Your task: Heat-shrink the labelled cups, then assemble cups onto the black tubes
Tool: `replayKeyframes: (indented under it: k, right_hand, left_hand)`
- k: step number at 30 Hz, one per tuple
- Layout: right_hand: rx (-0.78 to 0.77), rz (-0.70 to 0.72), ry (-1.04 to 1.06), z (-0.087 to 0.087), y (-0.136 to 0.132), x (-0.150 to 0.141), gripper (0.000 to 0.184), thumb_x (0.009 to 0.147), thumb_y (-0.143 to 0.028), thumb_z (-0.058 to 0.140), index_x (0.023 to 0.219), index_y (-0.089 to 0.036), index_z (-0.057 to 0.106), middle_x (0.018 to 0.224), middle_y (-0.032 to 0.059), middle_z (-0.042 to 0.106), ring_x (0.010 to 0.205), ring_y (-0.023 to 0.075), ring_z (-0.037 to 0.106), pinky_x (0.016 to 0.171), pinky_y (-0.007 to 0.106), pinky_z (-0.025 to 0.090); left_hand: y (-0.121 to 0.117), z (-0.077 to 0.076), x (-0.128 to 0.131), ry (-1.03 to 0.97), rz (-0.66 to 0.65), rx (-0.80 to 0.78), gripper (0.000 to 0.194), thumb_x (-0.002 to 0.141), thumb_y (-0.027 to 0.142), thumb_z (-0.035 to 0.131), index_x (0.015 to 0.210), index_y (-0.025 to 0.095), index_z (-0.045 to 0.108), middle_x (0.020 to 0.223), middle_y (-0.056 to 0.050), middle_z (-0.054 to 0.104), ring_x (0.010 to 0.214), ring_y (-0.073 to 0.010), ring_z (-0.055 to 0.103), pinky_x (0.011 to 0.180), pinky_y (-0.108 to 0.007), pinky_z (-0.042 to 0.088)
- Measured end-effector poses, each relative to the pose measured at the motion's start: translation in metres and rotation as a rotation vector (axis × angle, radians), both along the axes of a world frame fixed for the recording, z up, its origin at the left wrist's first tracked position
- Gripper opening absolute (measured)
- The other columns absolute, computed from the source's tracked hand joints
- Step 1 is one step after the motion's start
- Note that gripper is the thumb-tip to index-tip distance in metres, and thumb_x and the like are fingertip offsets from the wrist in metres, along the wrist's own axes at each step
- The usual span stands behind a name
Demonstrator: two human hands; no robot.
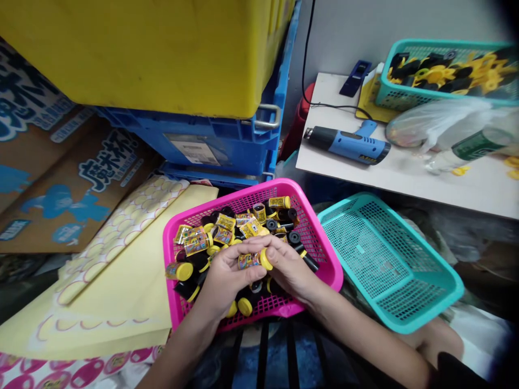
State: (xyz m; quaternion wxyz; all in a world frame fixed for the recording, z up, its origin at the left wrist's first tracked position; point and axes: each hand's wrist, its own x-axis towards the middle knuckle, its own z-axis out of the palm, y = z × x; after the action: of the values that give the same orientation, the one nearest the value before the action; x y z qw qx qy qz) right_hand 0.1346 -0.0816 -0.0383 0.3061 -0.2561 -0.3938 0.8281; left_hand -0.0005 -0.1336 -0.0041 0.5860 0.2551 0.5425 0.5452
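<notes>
Both of my hands meet over a pink basket (320, 232) on my lap. Between them lies a small bottle (248, 260) with a yellow cap and a colourful printed label. My left hand (231, 270) is wrapped round the labelled body. The fingers of my right hand (286, 265) close on the yellow cap end. Below and behind the hands, the basket holds several black bottles (310, 262) with yellow caps, and several loose yellow printed labels (251, 228). Part of the basket's contents is hidden under my hands.
To the right sits a teal basket (409, 319). A blue heat gun (357, 146) rests on the white table (446, 186), near a second teal basket (405, 94) of black and yellow parts. Blue crates (243, 151) and a yellow bin (162, 59) stand ahead, cardboard boxes (73, 216) at left.
</notes>
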Motion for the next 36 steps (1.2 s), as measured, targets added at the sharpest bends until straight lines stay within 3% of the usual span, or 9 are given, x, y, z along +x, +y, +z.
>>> replayKeyframes:
  k: [3,6,11,14,18,23,29,32,36]
  right_hand:
    - [0.156,0.016,-0.056,0.000,0.005,0.003,0.045,0.086,-0.059,0.064,0.108,-0.020,0.064,0.119,0.0066,0.062,0.115,0.0174,0.057,0.106,0.035,0.040]
    - [0.264,0.107,-0.156,0.013,0.020,0.018,0.064,0.078,-0.072,0.063,0.114,-0.020,0.060,0.112,0.0068,0.063,0.100,0.0170,0.060,0.090,0.032,0.048]
    - [0.690,-0.104,-0.729,0.041,0.048,0.058,0.047,0.093,-0.063,0.048,0.092,-0.019,0.062,0.091,0.0049,0.064,0.080,0.0150,0.057,0.073,0.028,0.043]
    - [0.969,0.113,-1.145,0.039,0.039,0.065,0.028,0.092,-0.044,0.059,0.090,-0.017,0.062,0.084,0.0070,0.064,0.077,0.0191,0.057,0.071,0.031,0.040]
    - [1.225,0.320,-1.414,0.021,0.012,0.048,0.042,0.077,-0.041,0.076,0.102,-0.010,0.063,0.095,0.0166,0.065,0.096,0.0349,0.056,0.078,0.043,0.042]
    - [1.104,0.345,-1.388,0.018,0.010,0.043,0.028,0.081,-0.025,0.067,0.105,-0.011,0.063,0.097,0.0140,0.066,0.101,0.0354,0.057,0.084,0.048,0.044]
    - [0.723,0.126,-0.904,0.032,0.027,0.072,0.031,0.085,-0.032,0.062,0.114,-0.021,0.062,0.106,0.0064,0.066,0.091,0.0199,0.063,0.082,0.035,0.049]
    - [0.617,0.041,-0.816,0.027,0.028,0.079,0.034,0.087,-0.041,0.062,0.115,-0.023,0.061,0.101,0.0038,0.067,0.085,0.0177,0.064,0.079,0.034,0.050]
    - [0.695,-0.051,-0.733,0.018,0.029,0.076,0.031,0.086,-0.039,0.064,0.112,-0.023,0.063,0.107,0.0041,0.065,0.092,0.0172,0.063,0.083,0.034,0.050]
  left_hand:
    - [-0.002,0.001,0.000,-0.002,-0.017,0.030,0.027,0.058,0.018,0.088,0.081,0.025,0.078,0.098,-0.002,0.075,0.093,-0.0159,0.067,0.082,-0.023,0.053]
    - [-0.001,0.011,-0.009,0.114,-0.074,0.093,0.027,0.061,0.026,0.087,0.086,0.025,0.078,0.090,-0.002,0.075,0.079,-0.0165,0.068,0.071,-0.024,0.055]
    - [0.010,0.017,-0.036,0.900,-0.061,0.260,0.025,0.080,0.035,0.072,0.103,0.026,0.076,0.104,-0.006,0.074,0.101,-0.0256,0.064,0.094,-0.041,0.050]
    - [0.014,0.005,-0.040,1.343,-0.280,0.262,0.024,0.081,0.034,0.070,0.103,0.025,0.077,0.123,-0.011,0.068,0.121,-0.0362,0.052,0.107,-0.059,0.036]
    - [0.016,0.000,-0.038,1.506,-0.391,0.308,0.028,0.088,0.036,0.063,0.110,0.024,0.075,0.134,-0.012,0.061,0.126,-0.0361,0.046,0.107,-0.059,0.035]
    - [0.040,0.015,-0.049,1.613,-0.365,0.283,0.029,0.092,0.030,0.052,0.107,0.019,0.075,0.120,-0.012,0.068,0.115,-0.0325,0.054,0.099,-0.049,0.045]
    - [0.077,0.018,-0.061,1.712,-0.560,0.110,0.029,0.092,0.025,0.048,0.093,0.017,0.076,0.098,-0.014,0.074,0.097,-0.0321,0.063,0.089,-0.043,0.047]
    - [0.085,0.019,-0.057,1.780,-0.482,-0.078,0.032,0.093,0.031,0.046,0.092,0.016,0.073,0.085,-0.016,0.073,0.083,-0.0314,0.066,0.078,-0.039,0.049]
    - [0.094,0.021,-0.048,1.810,-0.434,-0.369,0.042,0.090,0.045,0.053,0.107,0.009,0.067,0.086,-0.019,0.072,0.083,-0.0357,0.068,0.070,-0.039,0.050]
